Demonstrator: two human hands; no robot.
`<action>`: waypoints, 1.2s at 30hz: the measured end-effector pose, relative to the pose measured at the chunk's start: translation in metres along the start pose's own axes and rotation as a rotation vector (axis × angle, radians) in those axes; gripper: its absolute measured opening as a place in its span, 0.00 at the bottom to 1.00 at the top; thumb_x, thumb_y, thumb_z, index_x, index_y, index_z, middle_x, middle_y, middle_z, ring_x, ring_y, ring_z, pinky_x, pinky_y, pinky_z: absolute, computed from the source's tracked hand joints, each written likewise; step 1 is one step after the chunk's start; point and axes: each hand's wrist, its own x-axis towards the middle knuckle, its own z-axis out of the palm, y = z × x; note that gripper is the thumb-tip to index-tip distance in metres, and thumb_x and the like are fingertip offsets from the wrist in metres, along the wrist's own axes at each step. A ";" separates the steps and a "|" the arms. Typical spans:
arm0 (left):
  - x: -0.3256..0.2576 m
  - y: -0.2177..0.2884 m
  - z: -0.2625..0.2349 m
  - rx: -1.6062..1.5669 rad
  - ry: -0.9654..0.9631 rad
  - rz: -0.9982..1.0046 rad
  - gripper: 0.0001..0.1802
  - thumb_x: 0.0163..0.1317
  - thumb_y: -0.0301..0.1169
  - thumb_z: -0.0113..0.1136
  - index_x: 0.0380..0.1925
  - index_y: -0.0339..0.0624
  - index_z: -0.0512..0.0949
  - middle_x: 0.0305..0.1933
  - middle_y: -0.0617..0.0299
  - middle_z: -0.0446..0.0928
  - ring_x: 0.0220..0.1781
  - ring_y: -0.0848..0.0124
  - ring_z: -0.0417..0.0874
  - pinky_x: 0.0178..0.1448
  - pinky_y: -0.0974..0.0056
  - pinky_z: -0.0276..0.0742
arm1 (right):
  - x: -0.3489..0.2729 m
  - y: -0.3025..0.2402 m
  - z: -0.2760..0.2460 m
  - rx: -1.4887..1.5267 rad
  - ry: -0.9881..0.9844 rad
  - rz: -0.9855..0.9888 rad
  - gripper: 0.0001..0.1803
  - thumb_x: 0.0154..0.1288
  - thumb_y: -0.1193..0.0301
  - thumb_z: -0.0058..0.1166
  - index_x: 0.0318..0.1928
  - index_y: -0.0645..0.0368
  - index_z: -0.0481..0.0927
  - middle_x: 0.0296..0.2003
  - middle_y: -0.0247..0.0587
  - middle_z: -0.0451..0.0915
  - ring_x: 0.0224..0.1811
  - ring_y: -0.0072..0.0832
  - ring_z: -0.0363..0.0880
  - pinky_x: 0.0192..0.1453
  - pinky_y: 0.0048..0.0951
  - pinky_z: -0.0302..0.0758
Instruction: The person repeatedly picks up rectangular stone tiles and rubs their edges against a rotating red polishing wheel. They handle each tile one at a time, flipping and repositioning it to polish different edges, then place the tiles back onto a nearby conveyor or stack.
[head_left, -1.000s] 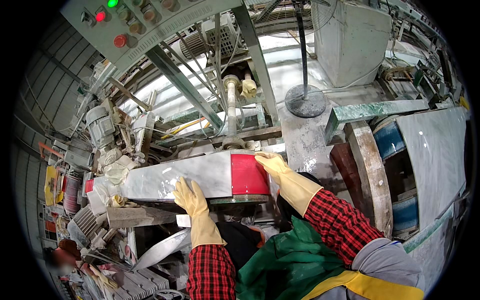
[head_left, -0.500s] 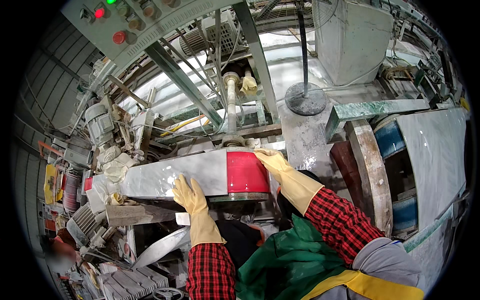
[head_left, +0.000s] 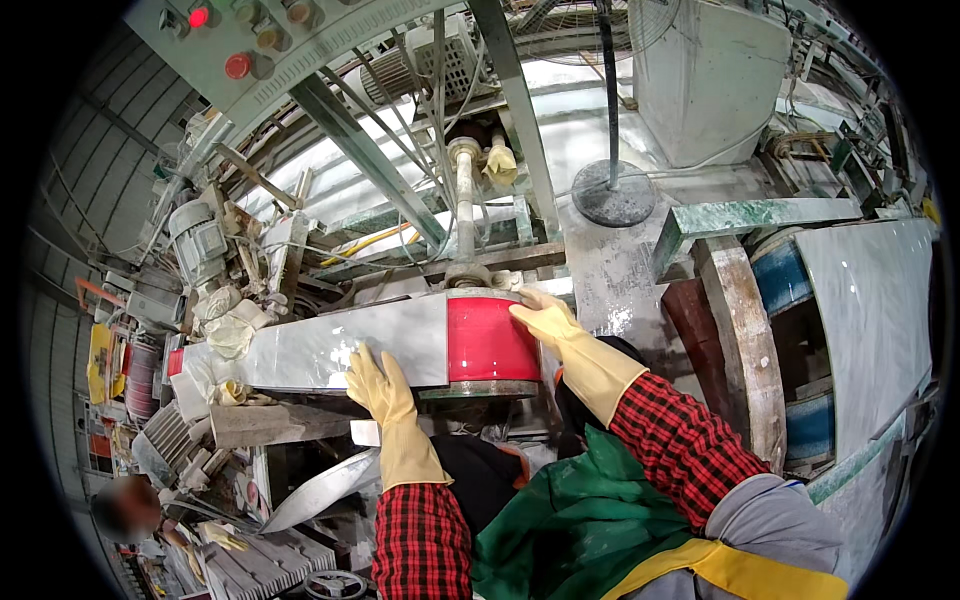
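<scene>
Long pale stone slab [head_left: 330, 350] is lying across the red wheel [head_left: 488, 340] — left hand [head_left: 380, 385] is pressing flat on its near edge, fingers spread. Right hand [head_left: 548, 322] is resting open-palmed on the wheel's top right — neither is gripping anything.

Head-worn fisheye, looking down, close

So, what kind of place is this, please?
Most likely a stone-working workshop. Both yellow-gloved hands, left hand and right hand, press a long grey polished stone slab against a red drum. A grey control panel with red buttons hangs above, and large pale slabs lean at the right.
</scene>
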 end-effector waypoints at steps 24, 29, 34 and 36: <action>0.000 -0.001 -0.002 0.024 -0.019 -0.026 0.33 0.72 0.52 0.41 0.71 0.50 0.60 0.77 0.48 0.53 0.78 0.44 0.45 0.77 0.42 0.34 | -0.002 0.001 0.007 -0.051 -0.127 -0.021 0.38 0.58 0.51 0.57 0.65 0.60 0.70 0.62 0.51 0.74 0.65 0.39 0.72 0.69 0.33 0.65; 0.000 -0.009 0.002 0.023 0.005 -0.028 0.34 0.71 0.56 0.39 0.72 0.54 0.60 0.77 0.52 0.53 0.77 0.42 0.47 0.76 0.42 0.34 | -0.007 -0.007 0.006 0.059 -0.133 -0.030 0.33 0.61 0.57 0.56 0.63 0.64 0.72 0.59 0.51 0.77 0.61 0.34 0.75 0.67 0.29 0.68; 0.002 -0.007 0.004 0.021 0.003 -0.011 0.33 0.71 0.54 0.41 0.71 0.52 0.60 0.77 0.48 0.53 0.78 0.43 0.46 0.76 0.43 0.34 | -0.004 -0.004 0.004 0.145 -0.143 -0.046 0.31 0.62 0.60 0.56 0.62 0.64 0.72 0.58 0.50 0.77 0.61 0.31 0.75 0.66 0.28 0.68; 0.001 -0.006 0.003 0.021 0.010 -0.002 0.33 0.72 0.53 0.42 0.71 0.50 0.61 0.76 0.46 0.55 0.77 0.42 0.48 0.76 0.43 0.36 | -0.007 -0.008 0.004 0.193 -0.144 -0.042 0.30 0.63 0.61 0.56 0.62 0.63 0.73 0.58 0.49 0.78 0.61 0.30 0.75 0.66 0.27 0.68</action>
